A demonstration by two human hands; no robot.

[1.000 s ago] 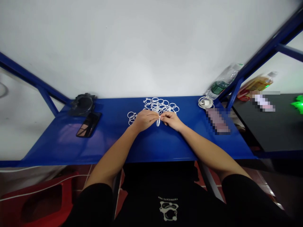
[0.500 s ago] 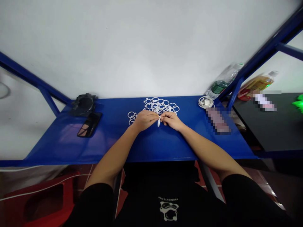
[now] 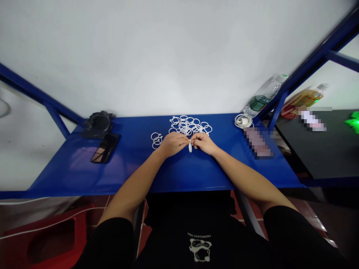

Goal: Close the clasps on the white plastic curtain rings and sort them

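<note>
Between my two hands hangs a white plastic ring, seen nearly edge-on, its top pinched by fingertips from both sides. My left hand is closed on it from the left, my right hand from the right. The fingers hide the small part they grip. Just beyond my hands lies a pile of white rings with small knobs, overlapping each other. A smaller group of similar rings rests to the left of my left hand.
The blue table carries a dark phone and a black bag-like thing at left. On the right are a coiled white cable with charger, a blurred-out object and a water bottle. A red stool stands below left.
The held ring has shifted slightly right and turned a little, showing more of its face. Both hands keep their pinch in almost the same place.
</note>
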